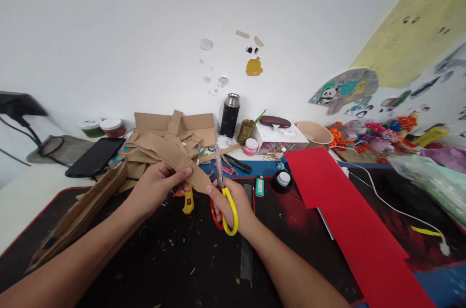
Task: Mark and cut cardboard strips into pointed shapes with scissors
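Observation:
My left hand (153, 190) pinches a piece of brown cardboard (198, 179) between thumb and fingers, holding it above the black mat. Scissors (233, 215) with one yellow and one red handle rest in my right hand (238, 200), blades pointing up and away from me. The right thumb lies at the cardboard's near right end, and the blades stand beside that end. Whether the blades are parted is hard to make out. Just below the cardboard lies a yellow box cutter (188, 202), partly hidden by it.
Cardboard scraps (145, 145) pile up behind my left hand, near a black phone (95, 157). A dark flask (230, 116) stands by the wall. Red paper (349, 220) covers the right side. A green lighter (259, 186) and a dark ruler-like strip (246, 259) lie near my right hand.

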`<state>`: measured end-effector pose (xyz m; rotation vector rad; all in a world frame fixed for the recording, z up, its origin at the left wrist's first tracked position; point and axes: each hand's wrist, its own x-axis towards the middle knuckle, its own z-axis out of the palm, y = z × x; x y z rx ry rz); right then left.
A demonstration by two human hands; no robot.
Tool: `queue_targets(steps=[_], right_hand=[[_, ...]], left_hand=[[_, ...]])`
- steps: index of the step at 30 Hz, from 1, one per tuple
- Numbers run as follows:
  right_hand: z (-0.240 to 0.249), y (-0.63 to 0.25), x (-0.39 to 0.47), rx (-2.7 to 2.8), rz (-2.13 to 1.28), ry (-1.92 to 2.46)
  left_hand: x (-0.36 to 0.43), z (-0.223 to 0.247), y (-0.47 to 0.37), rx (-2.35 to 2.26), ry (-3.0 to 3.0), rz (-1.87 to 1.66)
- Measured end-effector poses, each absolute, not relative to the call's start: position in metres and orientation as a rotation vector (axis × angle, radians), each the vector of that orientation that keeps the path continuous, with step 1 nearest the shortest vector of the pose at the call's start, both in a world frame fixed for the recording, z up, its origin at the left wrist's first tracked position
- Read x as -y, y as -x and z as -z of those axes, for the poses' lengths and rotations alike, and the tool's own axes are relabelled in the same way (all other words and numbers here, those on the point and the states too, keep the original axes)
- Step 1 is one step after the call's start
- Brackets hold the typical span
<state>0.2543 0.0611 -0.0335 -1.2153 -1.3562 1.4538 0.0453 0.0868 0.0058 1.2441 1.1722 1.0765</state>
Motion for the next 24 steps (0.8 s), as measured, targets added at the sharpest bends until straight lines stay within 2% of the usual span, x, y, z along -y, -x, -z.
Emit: queue_targets(steps=[3, 12, 16, 20, 24], right_hand=[[0.03, -0.256, -0.062, 1.353, -1.485, 1.16], [0.005, -0.263, -0.046, 1.62, -1.806, 1.031], [0.004, -0.261, -0.036, 1.823, -1.887, 0.996], [0.011, -0.257, -0.04, 1.744, -1.95, 0.986], [0.02, -0.26, -0.051, 1.605, -1.809, 1.025]], left_hand=[[-0.089, -0.009, -0.043, -1.185, -1.145, -1.149], [-0.117, -0.049, 0.006, -1.17, -0.842, -1.826], [-0.116, -0.049, 0.005, -1.144, -0.841, -1.867], [-0.113, -0.041, -0.001, -1.121, -0.863, -1.821], [-0.114, -0.038, -0.002, -1.093, -0.875, -1.8]])
